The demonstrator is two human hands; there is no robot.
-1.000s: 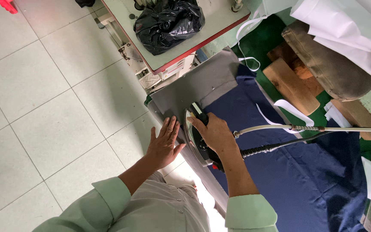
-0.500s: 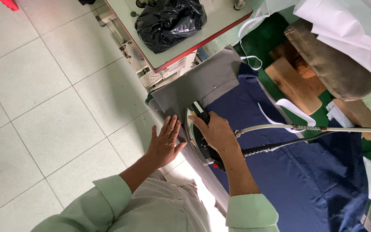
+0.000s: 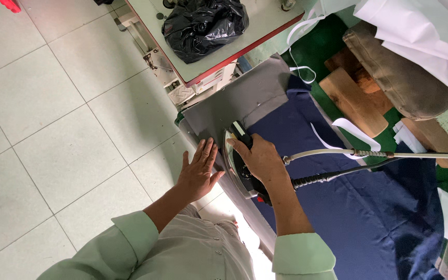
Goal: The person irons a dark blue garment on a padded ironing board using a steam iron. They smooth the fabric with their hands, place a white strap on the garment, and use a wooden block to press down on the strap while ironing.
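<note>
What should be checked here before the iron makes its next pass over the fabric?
1. Right hand has a full grip on the handle of the black and silver steam iron: ok.
2. Left hand lies flat on the grey padded ironing board edge, beside the iron and apart from its soleplate: ok, though close.
3. Dark navy blue fabric lies spread flat ahead of the iron: ok near the iron, rumpled at the far lower corner.
4. White hose and black coiled cable trail clear of the soleplate: ok.
5. Iron hot or steaming: cannot tell.
</note>
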